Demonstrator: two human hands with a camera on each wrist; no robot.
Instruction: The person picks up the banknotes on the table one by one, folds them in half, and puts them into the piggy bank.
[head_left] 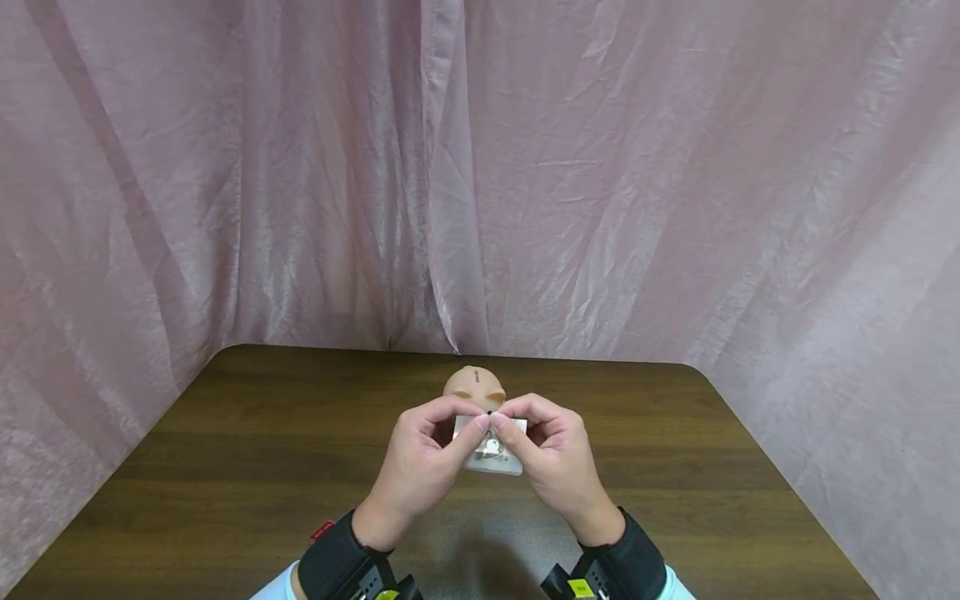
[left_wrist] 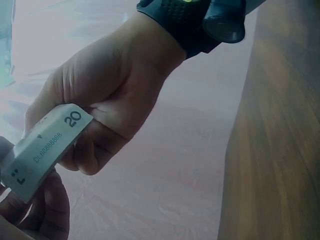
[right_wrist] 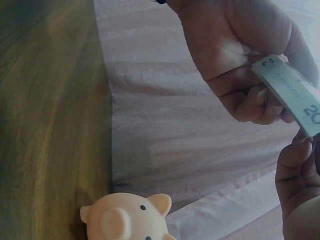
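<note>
Both hands hold a pale banknote (head_left: 497,465) between them above the table. The left hand (head_left: 420,454) pinches its upper edge between thumb and index finger. The right hand (head_left: 558,458) pinches the same edge close by, so the two thumb tips almost meet. A "20" and a row of printed digits show on the folded-looking note (left_wrist: 47,147) in the left wrist view. Just beyond the hands stands a peach-coloured piggy bank (head_left: 474,383) with a dark slot on top. Its snout and eyes appear in the right wrist view; the note and fingers cover its lower part in the head view.
The brown wooden table (head_left: 247,450) has rounded far corners. Pink curtains (head_left: 570,183) hang behind it and along the sides. Each wrist wears a black band with a small camera, such as the left wristband (head_left: 337,560).
</note>
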